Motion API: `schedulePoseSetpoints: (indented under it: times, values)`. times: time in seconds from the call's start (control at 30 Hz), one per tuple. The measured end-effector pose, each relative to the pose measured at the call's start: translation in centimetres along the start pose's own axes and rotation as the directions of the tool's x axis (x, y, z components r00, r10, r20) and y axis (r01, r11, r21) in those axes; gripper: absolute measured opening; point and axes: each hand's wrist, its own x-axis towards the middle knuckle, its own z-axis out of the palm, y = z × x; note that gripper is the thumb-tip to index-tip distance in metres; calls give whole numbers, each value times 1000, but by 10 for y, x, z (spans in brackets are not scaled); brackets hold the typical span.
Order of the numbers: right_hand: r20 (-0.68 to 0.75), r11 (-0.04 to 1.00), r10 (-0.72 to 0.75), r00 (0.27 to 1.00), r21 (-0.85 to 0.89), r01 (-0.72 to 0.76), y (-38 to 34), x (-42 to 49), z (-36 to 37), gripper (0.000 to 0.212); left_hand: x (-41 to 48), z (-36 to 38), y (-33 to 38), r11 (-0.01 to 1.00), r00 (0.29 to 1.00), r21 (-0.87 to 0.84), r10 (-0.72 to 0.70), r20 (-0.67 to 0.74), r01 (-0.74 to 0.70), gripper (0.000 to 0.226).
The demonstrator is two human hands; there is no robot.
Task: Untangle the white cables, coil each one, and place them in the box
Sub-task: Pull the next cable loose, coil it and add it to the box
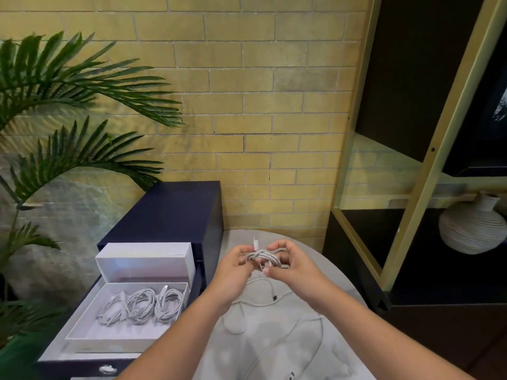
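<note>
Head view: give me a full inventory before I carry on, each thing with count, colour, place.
Wall: one, yellow brick, behind.
Table: one, grey, centre.
Cabinet: one, dark blue, left of the table.
Box: one, white, open, in the cabinet's drawer.
Lid: one, white, upright behind the box.
Boxed cables: three, white, coiled, in the box.
Held cable: one, white, coiled, above the table.
Loose cables: count unclear, white, on the table.
Plant: one, green, far left.
Shelf: one, black, gold frame, right.
Vase: one, whitish, in the shelf.
Left hand: fingers grip the held cable.
Right hand: fingers grip the held cable.
</note>
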Motion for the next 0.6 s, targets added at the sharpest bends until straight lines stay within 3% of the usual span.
schedulePoseSetpoints:
  times: [0.1,0.23,0.4,0.6]
  values:
    - [-170,968,-109,979,-242,66,2,5,-5,32,-2,-6,0,1000,996,-19,8,88,-7,10]
    - [-213,756,-373,903,-634,163,6,7,-11,28,-2,-9,-1,999,994,-42,-1,105,6,15]
    - [-180,711,-408,895,-678,188,7,8,-14,17,-1,-3,4,980,995,180,78,69,-89,13]
    - [-82,587,-391,917,-789,180,9,11,-24,24,-3,0,6,860,971,456,237,45,-231,22]
